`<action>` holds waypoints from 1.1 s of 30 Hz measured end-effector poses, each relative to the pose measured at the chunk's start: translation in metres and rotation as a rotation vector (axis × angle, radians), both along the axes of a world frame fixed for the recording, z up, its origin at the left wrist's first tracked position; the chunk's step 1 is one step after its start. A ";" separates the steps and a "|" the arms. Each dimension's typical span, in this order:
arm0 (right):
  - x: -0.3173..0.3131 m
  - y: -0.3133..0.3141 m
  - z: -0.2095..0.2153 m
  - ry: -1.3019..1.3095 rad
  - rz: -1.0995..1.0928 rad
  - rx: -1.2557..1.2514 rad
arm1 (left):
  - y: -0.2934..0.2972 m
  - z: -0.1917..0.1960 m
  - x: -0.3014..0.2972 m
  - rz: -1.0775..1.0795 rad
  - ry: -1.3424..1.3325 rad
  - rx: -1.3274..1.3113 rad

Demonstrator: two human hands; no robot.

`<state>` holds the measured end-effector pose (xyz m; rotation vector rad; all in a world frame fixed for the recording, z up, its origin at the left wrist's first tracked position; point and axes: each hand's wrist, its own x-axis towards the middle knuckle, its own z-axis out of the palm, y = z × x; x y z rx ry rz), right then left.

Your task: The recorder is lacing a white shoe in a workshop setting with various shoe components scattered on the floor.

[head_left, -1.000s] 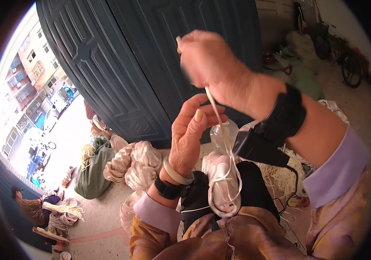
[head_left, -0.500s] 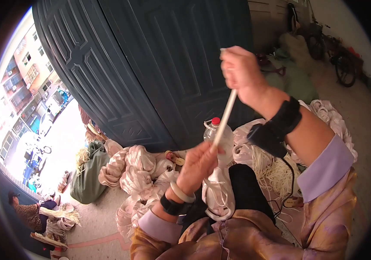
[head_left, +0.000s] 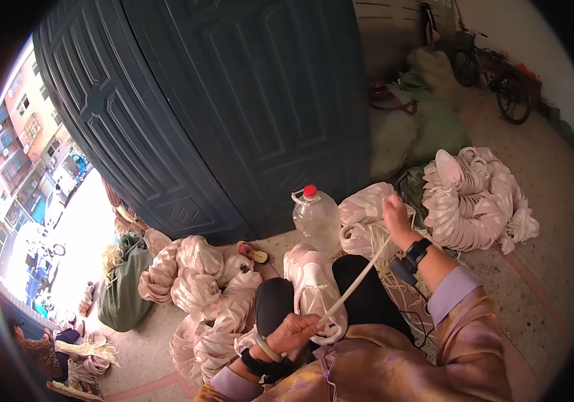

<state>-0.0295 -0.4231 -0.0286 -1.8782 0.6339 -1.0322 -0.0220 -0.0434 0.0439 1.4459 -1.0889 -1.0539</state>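
The left hand (head_left: pixel 295 329) pinches the shoe upper (head_left: pixel 315 289) on the lap, while the right hand (head_left: pixel 396 213) pinches the cord (head_left: pixel 357 285), which runs taut up and right from shoe to right hand, the left nearer the shoe.

Left hand (head_left: pixel 298 329) low near lap, fingers pinched shut. Right hand (head_left: pixel 395 212) extended forward, fingers closed.

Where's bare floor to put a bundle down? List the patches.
Bare speckled floor lies right of the pale stacked pile, toward the parked bicycle. A thin strip lies under the dark green door, beside the clear red-capped plastic jug. Around the knees, cream bundles crowd everything.
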 end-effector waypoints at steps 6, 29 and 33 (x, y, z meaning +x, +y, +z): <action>-0.004 -0.003 -0.034 0.111 -0.177 0.078 | -0.005 -0.025 -0.004 -0.048 -0.005 0.040; 0.028 0.132 -0.049 0.464 0.548 0.070 | -0.027 -0.078 0.007 -0.039 -0.658 -0.008; 0.041 0.153 -0.051 0.576 0.666 0.055 | -0.035 -0.075 0.007 -0.046 -0.770 -0.061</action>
